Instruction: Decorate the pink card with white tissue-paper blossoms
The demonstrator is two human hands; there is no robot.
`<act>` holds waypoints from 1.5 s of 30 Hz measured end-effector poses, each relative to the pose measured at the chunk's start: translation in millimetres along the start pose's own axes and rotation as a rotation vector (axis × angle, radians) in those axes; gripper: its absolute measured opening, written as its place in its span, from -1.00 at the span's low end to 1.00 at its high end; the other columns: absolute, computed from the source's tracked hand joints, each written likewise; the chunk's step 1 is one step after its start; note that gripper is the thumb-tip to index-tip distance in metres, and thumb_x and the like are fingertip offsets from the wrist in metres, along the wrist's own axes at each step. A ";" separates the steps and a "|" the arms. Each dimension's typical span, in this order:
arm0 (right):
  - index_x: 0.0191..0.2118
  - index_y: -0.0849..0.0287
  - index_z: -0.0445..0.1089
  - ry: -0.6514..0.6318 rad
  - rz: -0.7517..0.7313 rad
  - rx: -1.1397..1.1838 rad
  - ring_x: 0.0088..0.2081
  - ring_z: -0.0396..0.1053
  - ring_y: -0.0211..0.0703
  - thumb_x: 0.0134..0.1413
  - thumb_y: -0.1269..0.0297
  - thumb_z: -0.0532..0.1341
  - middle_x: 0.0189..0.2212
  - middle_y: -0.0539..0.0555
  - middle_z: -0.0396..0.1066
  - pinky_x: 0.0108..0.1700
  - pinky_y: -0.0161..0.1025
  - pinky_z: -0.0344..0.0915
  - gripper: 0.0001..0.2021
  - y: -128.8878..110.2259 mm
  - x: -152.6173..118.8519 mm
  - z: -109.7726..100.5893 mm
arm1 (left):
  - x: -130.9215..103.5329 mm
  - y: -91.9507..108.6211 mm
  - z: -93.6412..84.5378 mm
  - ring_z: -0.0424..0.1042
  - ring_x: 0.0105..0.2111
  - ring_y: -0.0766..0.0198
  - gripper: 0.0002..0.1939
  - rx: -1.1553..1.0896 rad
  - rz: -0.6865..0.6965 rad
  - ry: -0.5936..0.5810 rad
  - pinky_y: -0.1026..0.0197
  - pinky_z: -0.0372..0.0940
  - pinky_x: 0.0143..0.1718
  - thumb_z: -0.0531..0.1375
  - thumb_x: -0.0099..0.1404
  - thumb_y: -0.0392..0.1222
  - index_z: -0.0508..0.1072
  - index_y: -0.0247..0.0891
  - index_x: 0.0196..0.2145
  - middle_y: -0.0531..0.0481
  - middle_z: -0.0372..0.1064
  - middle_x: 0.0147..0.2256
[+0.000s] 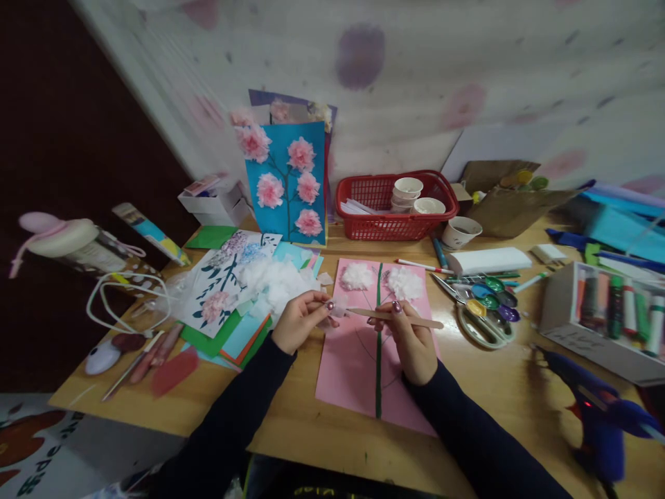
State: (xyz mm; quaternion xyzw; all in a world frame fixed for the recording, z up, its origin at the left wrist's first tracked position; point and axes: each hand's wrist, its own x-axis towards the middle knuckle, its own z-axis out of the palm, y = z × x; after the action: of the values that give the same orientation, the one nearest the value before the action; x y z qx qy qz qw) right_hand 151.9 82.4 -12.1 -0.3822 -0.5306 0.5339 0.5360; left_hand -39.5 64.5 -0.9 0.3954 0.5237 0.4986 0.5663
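Head view showed the left hand [303, 319] pinching a small piece of white tissue [340, 307] between thumb and fingers, while the right hand [414, 348] gripped a wooden stick [364, 314], thumb on top, its narrow end pointed at the tissue. Whether that tip actually pressed into the tissue was too small to tell. The step in hand looked like working the piece with the stick; by my judgement, the next move called for a steady left pinch and a light, controlled turn on the right. Both hands hung above the pink card [337, 378], fingertips facing each other, the dark sleeves [236, 412] converging from below. Down the card ran a green stem [379, 360], flanked near its top by white flowers [356, 276]. Leftward lay a tissue pile [278, 281]; behind stood a blue card [267, 169] and a red basket [364, 227]; rightward were scissors [488, 337] and a glue gun [595, 409].
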 end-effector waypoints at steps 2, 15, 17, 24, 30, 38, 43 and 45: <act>-0.41 0.18 0.34 -0.009 0.011 0.005 -0.52 0.31 -0.20 0.15 0.03 0.06 -0.57 0.06 0.40 -0.44 -0.22 0.27 -0.68 2.8 0.3 -0.2 | -1.0 0.9 -10.6 0.26 -0.68 0.47 -0.66 0.020 0.012 0.063 0.41 0.13 -0.66 0.28 0.00 -0.03 0.31 -0.31 -0.36 0.07 0.36 -0.57; -0.39 0.18 0.36 -0.058 -0.020 -0.029 -0.49 0.32 -0.18 0.16 0.07 0.07 -0.57 0.04 0.37 -0.41 -0.20 0.27 -0.70 5.8 -3.9 1.7 | -9.6 2.9 -51.1 0.34 -0.09 0.13 -0.88 0.605 0.435 0.395 0.07 0.19 0.00 0.23 0.06 -0.15 0.47 -0.27 -0.48 -0.11 0.40 -0.17; -0.38 0.18 0.37 -0.056 -0.032 -0.050 -0.49 0.33 -0.18 0.16 0.08 0.08 -0.54 0.06 0.40 -0.40 -0.19 0.29 -0.72 4.3 -3.4 1.9 | -12.1 10.4 -45.0 0.31 -0.02 0.11 -0.90 0.665 0.504 0.392 0.01 0.10 0.10 0.21 0.09 -0.18 0.47 -0.25 -0.48 -0.10 0.40 -0.12; -0.31 0.16 0.38 -0.030 0.003 0.078 -0.43 0.39 -0.17 0.11 0.07 0.14 -0.45 0.09 0.46 -0.37 -0.19 0.32 -0.75 8.6 0.3 -0.5 | -7.2 15.1 -10.2 0.47 -0.48 0.22 -0.75 0.131 0.142 0.051 0.13 0.38 -0.31 0.30 0.00 -0.11 0.44 -0.33 -0.41 -0.05 0.48 -0.47; -0.31 0.18 0.38 -0.029 0.034 0.123 -0.45 0.36 -0.20 0.12 0.09 0.14 -0.48 0.07 0.45 -0.36 -0.21 0.28 -0.75 10.6 -0.8 -1.9 | 1.2 -3.9 8.6 0.48 -0.43 0.26 -0.61 -0.175 -0.067 0.026 0.20 0.38 -0.30 0.40 -0.16 -0.18 0.45 -0.40 -0.35 -0.07 0.48 -0.43; -0.31 0.17 0.40 -0.088 0.053 0.122 -0.44 0.34 -0.22 0.14 0.11 0.14 -0.46 0.05 0.44 -0.33 -0.23 0.25 -0.77 8.8 -4.3 -0.1 | 1.5 -9.8 12.8 0.49 -0.48 0.25 -0.63 -0.301 -0.137 0.022 0.14 0.41 -0.29 0.40 -0.14 -0.15 0.41 -0.40 -0.40 -0.03 0.46 -0.49; -0.34 0.17 0.39 -0.016 0.057 0.142 -0.46 0.32 -0.25 0.14 0.10 0.13 -0.51 0.02 0.42 -0.38 -0.28 0.21 -0.76 9.3 -2.6 -3.8 | 2.8 -14.2 12.0 0.49 -0.46 0.23 -0.66 -0.282 -0.125 0.025 0.11 0.40 -0.30 0.35 -0.03 -0.14 0.39 -0.40 -0.36 -0.08 0.47 -0.45; -0.36 0.18 0.39 0.044 0.076 0.111 -0.49 0.30 -0.26 0.14 0.08 0.12 -0.54 0.02 0.41 -0.42 -0.29 0.19 -0.73 10.0 -1.1 -5.4 | 2.9 -15.2 10.8 0.49 -0.47 0.23 -0.66 -0.265 -0.115 0.037 0.11 0.40 -0.32 0.33 0.00 -0.12 0.38 -0.40 -0.33 -0.08 0.48 -0.44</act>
State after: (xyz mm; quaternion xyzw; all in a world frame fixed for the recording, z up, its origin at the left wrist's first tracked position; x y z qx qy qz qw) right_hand 155.7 83.6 -22.8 -0.3837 -0.4734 0.5738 0.5472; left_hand -26.7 65.3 -14.7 0.2771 0.4855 0.5375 0.6313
